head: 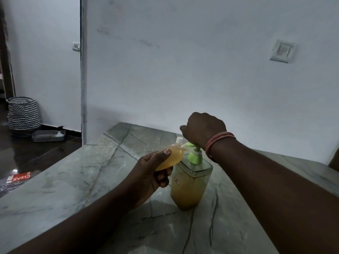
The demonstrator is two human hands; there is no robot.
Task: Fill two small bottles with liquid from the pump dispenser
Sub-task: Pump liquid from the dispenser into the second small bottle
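Small clear bottle, amber-filled, tilted at green pump spout; square dispenser approx half full.

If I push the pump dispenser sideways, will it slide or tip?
The pump dispenser probably slides rather than tips: it looks mostly full of amber liquid, so heavy, with a broad squarish base. The polished stone counter may let it glide.

Left hand: forearm reaching in from lower left, fingers and thumb curled round a held item, thumb on top. Right hand: forearm from the right, wrist bent, palm down, fingers curled under
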